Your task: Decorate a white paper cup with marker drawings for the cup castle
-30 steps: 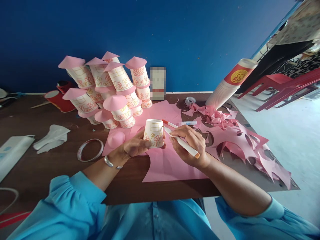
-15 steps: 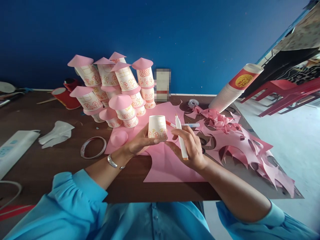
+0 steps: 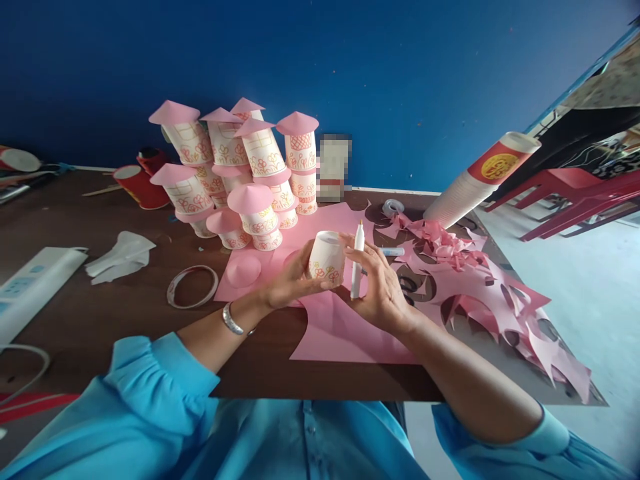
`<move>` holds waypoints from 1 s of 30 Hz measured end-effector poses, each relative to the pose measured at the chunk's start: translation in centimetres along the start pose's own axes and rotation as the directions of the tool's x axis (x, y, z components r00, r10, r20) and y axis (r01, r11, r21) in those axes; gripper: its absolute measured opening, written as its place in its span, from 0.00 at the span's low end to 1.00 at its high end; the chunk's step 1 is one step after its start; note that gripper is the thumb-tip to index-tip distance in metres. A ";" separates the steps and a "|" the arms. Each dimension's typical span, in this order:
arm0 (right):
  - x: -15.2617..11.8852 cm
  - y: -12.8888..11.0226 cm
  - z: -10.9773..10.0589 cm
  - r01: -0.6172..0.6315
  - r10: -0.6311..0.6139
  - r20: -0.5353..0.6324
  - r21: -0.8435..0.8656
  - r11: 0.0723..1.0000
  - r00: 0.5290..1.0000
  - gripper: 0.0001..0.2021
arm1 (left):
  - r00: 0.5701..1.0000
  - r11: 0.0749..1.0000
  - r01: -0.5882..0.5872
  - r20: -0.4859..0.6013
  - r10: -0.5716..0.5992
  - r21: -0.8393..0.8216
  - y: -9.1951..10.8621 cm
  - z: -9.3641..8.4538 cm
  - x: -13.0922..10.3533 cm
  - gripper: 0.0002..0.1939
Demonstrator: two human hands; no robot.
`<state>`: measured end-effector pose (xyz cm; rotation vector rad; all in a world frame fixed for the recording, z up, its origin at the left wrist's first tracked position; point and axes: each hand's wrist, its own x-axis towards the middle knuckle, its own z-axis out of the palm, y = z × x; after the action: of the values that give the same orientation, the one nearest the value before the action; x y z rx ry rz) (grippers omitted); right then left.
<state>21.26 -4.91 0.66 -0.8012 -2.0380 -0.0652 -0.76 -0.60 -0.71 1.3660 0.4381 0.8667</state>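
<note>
My left hand [image 3: 293,280] is closed around a white paper cup [image 3: 326,259] with red and yellow flowers drawn near its lower edge. The cup is tilted a little above the pink paper [image 3: 350,333]. My right hand [image 3: 383,287] holds a white marker [image 3: 357,260] between thumb and fingers, its uncapped tip pointing up and away from the cup. Fingertips of that hand touch the cup's right side. Behind the cup, to the left, stand stacked cup towers [image 3: 260,160] with pink cone roofs and similar flower drawings.
A pink paper cone [image 3: 243,271] lies on the pink sheet. Left are a tape roll [image 3: 193,287], crumpled white paper [image 3: 123,259] and a power strip [image 3: 40,287]. Right are pink paper scraps [image 3: 480,287], another marker [image 3: 393,251] and a leaning stack of cups [image 3: 470,187].
The cup has turned and tilted in my hands. My right hand has moved in so its fingers touch the cup, and the marker stands more upright. The camera view has shifted slightly.
</note>
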 end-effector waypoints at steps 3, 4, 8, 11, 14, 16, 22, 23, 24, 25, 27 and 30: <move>0.3 0.4 -0.4 -0.007 0.008 -0.015 0.110 0.994 1.000 0.37 | 0.996 0.986 0.034 0.088 -0.020 -0.162 0.0 -0.6 -0.2 0.34; 0.3 0.5 -0.5 -0.024 0.027 -0.019 0.147 0.989 0.999 0.37 | 0.991 0.973 0.072 0.124 -0.046 -0.219 -0.1 -0.8 -0.2 0.33; 0.2 0.9 -0.5 -0.069 0.074 -0.011 0.258 0.964 0.997 0.37 | 0.958 0.917 0.203 0.263 -0.114 -0.342 -0.3 -1.3 -0.2 0.35; 0.0 1.2 -0.1 -0.065 0.067 -0.001 0.241 0.968 0.998 0.37 | 0.965 0.932 0.187 0.236 -0.115 -0.310 -0.2 -1.4 -0.1 0.35; -0.3 1.5 0.2 -0.073 0.078 -0.025 0.140 0.987 0.997 0.37 | 0.984 0.968 0.139 0.135 -0.112 -0.208 0.0 -1.2 0.1 0.37; -0.4 1.5 0.3 -0.094 0.098 -0.037 0.089 0.992 0.994 0.37 | 0.990 0.984 0.134 0.067 -0.126 -0.121 0.2 -0.9 0.2 0.39; -0.5 1.2 0.6 -0.092 0.094 -0.020 0.056 0.994 0.995 0.36 | 0.991 0.991 0.133 -0.023 -0.133 -0.012 0.8 0.0 0.3 0.46; -0.5 1.1 0.6 -0.087 0.088 -0.019 0.052 0.995 0.996 0.36 | 0.991 0.991 0.130 -0.024 -0.131 -0.011 0.9 0.1 0.3 0.45; -0.4 1.1 0.5 -0.086 0.087 -0.019 0.046 0.995 0.996 0.36 | 0.991 0.991 0.130 -0.036 -0.130 -0.008 1.0 0.2 0.3 0.44; -0.4 1.1 0.4 -0.087 0.088 -0.020 0.040 0.995 0.996 0.36 | 0.990 0.991 0.132 -0.055 -0.132 -0.001 1.0 0.2 0.3 0.42; -0.4 1.1 0.2 -0.090 0.091 -0.032 0.024 0.996 0.995 0.35 | 0.988 0.993 0.119 -0.105 -0.116 0.025 0.8 0.1 0.4 0.39; -0.3 0.9 -0.3 -0.098 0.098 -0.070 0.002 0.995 0.993 0.29 | 0.981 0.991 0.091 -0.178 -0.073 0.094 0.4 0.2 0.5 0.40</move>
<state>22.11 -4.44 0.33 -0.8868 -1.9303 -0.0390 -0.46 -0.38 -0.19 1.3603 0.6773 0.9088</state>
